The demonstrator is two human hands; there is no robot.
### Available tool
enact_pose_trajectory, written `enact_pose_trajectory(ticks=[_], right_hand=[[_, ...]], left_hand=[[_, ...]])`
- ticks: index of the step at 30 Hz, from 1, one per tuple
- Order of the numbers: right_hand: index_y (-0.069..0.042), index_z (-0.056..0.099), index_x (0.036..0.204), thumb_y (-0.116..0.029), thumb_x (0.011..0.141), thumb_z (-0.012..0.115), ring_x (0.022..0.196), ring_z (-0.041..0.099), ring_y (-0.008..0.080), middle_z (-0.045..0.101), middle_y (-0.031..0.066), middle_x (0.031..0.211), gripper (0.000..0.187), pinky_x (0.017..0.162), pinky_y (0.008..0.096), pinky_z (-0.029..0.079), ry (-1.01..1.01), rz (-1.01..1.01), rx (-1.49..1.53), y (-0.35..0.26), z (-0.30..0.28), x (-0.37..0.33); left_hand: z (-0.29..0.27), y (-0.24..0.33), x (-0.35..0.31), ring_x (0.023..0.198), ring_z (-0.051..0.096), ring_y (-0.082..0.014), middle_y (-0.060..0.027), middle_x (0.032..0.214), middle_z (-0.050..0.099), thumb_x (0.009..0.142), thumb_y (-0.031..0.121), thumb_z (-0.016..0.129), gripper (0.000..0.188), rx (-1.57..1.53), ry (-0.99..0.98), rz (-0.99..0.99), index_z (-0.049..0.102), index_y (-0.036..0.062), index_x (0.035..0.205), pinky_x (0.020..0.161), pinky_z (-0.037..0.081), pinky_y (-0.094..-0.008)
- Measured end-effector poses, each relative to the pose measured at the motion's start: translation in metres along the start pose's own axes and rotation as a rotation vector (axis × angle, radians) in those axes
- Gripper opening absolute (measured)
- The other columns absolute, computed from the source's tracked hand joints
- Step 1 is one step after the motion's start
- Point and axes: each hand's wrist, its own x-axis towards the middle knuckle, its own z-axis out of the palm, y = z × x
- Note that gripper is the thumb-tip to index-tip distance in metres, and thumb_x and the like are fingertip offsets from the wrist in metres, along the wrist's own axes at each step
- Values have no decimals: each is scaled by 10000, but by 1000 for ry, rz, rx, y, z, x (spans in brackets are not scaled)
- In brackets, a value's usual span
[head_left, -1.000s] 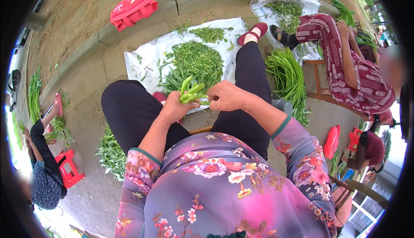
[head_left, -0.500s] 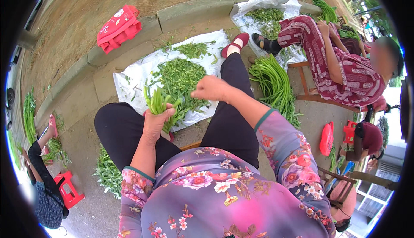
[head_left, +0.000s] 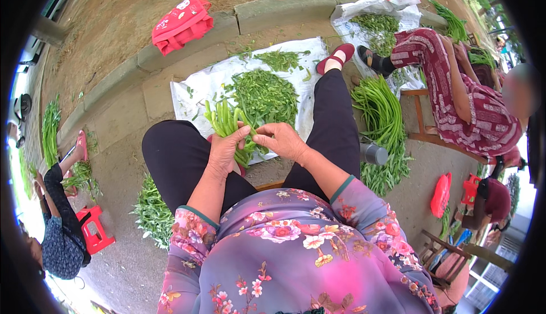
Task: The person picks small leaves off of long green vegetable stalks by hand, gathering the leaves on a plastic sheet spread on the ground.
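A bunch of thick green vegetable stems [head_left: 220, 117] is in my left hand [head_left: 226, 147], fingers wrapped round it. The cut-looking ends stick up above my thumb, and leafy parts hang below the hand. My right hand [head_left: 282, 141] is closed in a pinch at the side of the bunch, its fingertips beside my left fingers, at a green stem there. Beyond both hands, a pile of plucked green leaves [head_left: 265, 99] lies on a white plastic sheet [head_left: 187, 99] between my feet.
Long green stems [head_left: 375, 106] lie heaped right of my leg, with a grey cylinder [head_left: 373, 154] beside them. Leafy greens [head_left: 153, 211] lie at my left. A red bag [head_left: 183, 25] rests on the kerb [head_left: 284, 14]. A person [head_left: 443, 81] sits close at right, another [head_left: 62, 240] at left.
My right hand has moved left and down from above the leaf pile to the bunch, fingers now pinched there. The view has shifted, so the scene sits farther right; the grey cylinder now shows.
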Motion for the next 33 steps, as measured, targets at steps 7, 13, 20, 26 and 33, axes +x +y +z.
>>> enact_pose_trajectory(ticks=[7, 13, 20, 26, 33], right_hand=[[-8, 685, 859, -233, 859, 599, 637, 537, 84, 636, 36, 698, 241, 605, 244, 435, 64, 106, 267, 10, -9, -4], [-12, 691, 921, -250, 880, 603, 667, 520, 61, 649, 19, 750, 258, 640, 216, 426, 126, 185, 486, -6, -37, -13], [-16, 674, 949, -243, 888, 597, 682, 555, 73, 637, 11, 775, 247, 649, 228, 445, 376, 107, 491, -2, -87, -49], [-24, 653, 970, -223, 888, 602, 709, 595, 109, 648, 35, 838, 221, 649, 244, 466, 566, -2, 674, -18, -115, -85], [-16, 648, 980, -225, 885, 609, 721, 603, 114, 660, 51, 869, 233, 648, 242, 464, 531, -98, 694, -65, -125, -88]], left_hand=[[0, 4, 2, 596, 438, -104, -81, 845, 630, 822, 186, 673, 240, -78, -96, -8, 596, 7, 962, 561, 370, -228], [-4, 24, -4, 678, 509, -154, -119, 884, 631, 877, 302, 602, 259, -226, -208, 96, 578, 51, 821, 642, 432, -287], [-19, 59, -27, 661, 481, -165, -17, 654, 477, 905, 340, 543, 275, -398, -384, 351, 526, 102, 768, 848, 415, -353], [-46, 79, -35, 539, 385, -115, 33, 550, 378, 921, 287, 526, 237, -569, -516, 503, 583, 84, 811, 839, 417, -326], [-50, 74, -42, 537, 365, -96, 47, 552, 342, 904, 214, 551, 303, -637, -409, 431, 536, 12, 1130, 834, 420, -284]])
